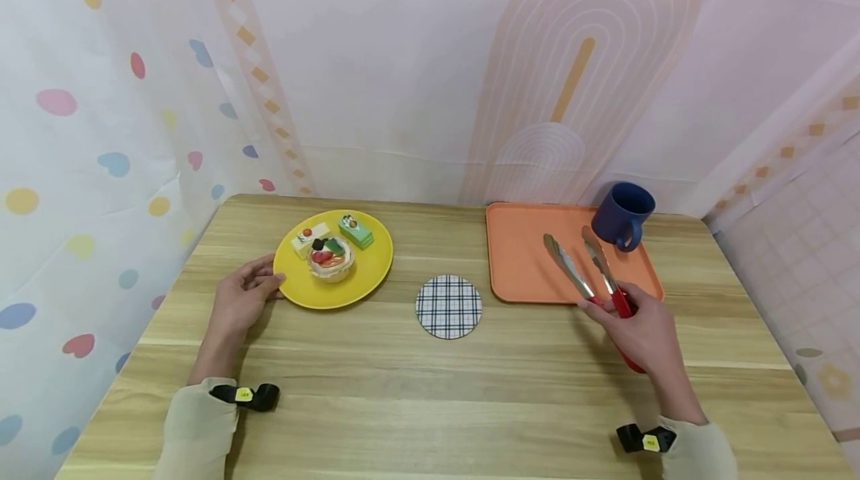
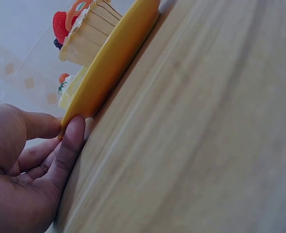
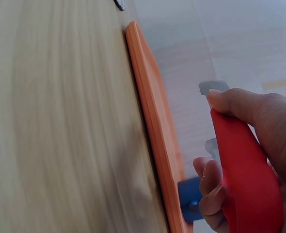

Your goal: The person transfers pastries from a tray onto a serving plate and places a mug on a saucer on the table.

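My left hand [image 1: 240, 296] pinches the left rim of a yellow plate [image 1: 363, 282], thumb and fingers on its edge in the left wrist view. On the plate sit a fruit-topped tart [image 1: 331, 263], a pale yellow cake piece [image 1: 302, 243] and a green cake piece [image 1: 357, 232]. Red-handled metal tongs [image 3: 247, 174] are gripped in my right hand [image 1: 641, 327]. Their two arms stand apart, with the tips over an orange tray [image 1: 520, 256] and nothing between them. A dark blue mug [image 1: 614, 217] stands at the tray's right back corner, its handle toward me.
A round checked coaster [image 1: 449, 307] lies on the wooden table [image 1: 403, 405] between plate and tray. Behind the table hangs a patterned cloth [image 1: 390, 77], and more cloth borders both sides.
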A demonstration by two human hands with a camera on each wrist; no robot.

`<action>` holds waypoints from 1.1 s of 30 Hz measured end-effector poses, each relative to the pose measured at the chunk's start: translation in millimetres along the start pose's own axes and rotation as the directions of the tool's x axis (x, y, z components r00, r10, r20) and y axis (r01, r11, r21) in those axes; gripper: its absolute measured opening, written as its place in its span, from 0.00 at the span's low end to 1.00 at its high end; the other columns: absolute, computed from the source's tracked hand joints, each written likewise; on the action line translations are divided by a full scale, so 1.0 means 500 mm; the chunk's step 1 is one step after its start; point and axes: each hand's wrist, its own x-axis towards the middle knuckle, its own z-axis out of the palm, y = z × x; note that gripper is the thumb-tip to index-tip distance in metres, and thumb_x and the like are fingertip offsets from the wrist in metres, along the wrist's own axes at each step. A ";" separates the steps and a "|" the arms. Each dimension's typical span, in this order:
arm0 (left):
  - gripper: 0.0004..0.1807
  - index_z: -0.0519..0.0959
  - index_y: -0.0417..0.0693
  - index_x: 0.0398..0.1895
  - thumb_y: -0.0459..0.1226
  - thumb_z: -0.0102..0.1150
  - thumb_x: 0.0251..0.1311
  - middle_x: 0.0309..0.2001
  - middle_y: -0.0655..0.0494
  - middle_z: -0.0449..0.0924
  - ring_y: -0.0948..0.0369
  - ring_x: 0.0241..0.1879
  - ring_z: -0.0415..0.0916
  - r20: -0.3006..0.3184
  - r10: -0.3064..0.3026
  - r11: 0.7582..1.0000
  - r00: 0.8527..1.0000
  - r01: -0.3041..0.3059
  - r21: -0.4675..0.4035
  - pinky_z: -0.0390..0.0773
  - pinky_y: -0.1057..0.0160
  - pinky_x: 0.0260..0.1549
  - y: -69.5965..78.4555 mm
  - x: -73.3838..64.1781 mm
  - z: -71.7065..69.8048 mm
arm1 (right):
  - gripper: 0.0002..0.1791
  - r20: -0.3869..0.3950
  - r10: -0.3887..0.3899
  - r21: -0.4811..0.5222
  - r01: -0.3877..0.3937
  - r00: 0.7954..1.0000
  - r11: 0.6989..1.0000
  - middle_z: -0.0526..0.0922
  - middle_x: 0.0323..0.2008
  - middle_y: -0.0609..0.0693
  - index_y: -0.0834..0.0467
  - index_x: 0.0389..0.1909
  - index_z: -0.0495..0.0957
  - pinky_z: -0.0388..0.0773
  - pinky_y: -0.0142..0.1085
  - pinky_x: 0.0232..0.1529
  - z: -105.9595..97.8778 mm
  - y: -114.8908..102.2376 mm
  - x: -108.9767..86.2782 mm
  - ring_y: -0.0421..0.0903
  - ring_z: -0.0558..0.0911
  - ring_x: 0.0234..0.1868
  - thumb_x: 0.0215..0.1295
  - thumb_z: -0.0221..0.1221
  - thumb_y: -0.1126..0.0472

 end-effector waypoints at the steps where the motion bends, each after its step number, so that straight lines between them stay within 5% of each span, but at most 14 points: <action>1: 0.31 0.65 0.45 0.77 0.39 0.58 0.74 0.47 0.61 0.75 0.73 0.38 0.78 0.000 -0.003 1.000 1.000 0.003 0.000 0.88 0.72 0.40 0.001 0.000 0.000 | 0.38 0.000 0.003 0.000 -0.003 1.000 1.000 0.84 0.35 0.54 0.61 0.58 0.78 0.72 0.33 0.30 -0.002 0.003 -0.002 0.49 0.78 0.36 0.61 0.67 0.34; 22: 0.30 0.65 0.44 0.77 0.38 0.57 0.75 0.47 0.61 0.75 0.74 0.39 0.78 -0.006 0.012 1.000 1.000 -0.012 0.003 0.87 0.73 0.39 0.002 -0.001 0.001 | 0.47 0.013 0.122 -0.043 -0.121 0.992 0.992 0.88 0.42 0.60 0.68 0.65 0.73 0.76 0.33 0.30 -0.028 0.059 -0.026 0.53 0.84 0.40 0.61 0.67 0.33; 29: 0.30 0.65 0.42 0.77 0.38 0.56 0.75 0.45 0.64 0.75 0.74 0.38 0.77 -0.002 0.026 1.000 1.000 -0.026 -0.008 0.87 0.73 0.39 0.001 -0.003 0.001 | 0.40 -0.026 0.164 -0.060 -0.165 0.986 0.984 0.87 0.36 0.56 0.65 0.54 0.78 0.72 0.33 0.26 -0.028 0.070 -0.036 0.47 0.79 0.33 0.61 0.66 0.32; 33: 0.30 0.65 0.43 0.77 0.38 0.56 0.75 0.45 0.64 0.75 0.74 0.39 0.77 -0.006 0.020 1.000 1.000 -0.020 -0.006 0.87 0.73 0.39 0.001 -0.003 0.001 | 0.43 -0.013 0.204 -0.079 -0.204 0.979 0.976 0.86 0.38 0.57 0.65 0.57 0.76 0.71 0.33 0.27 -0.029 0.076 -0.037 0.52 0.79 0.36 0.61 0.65 0.30</action>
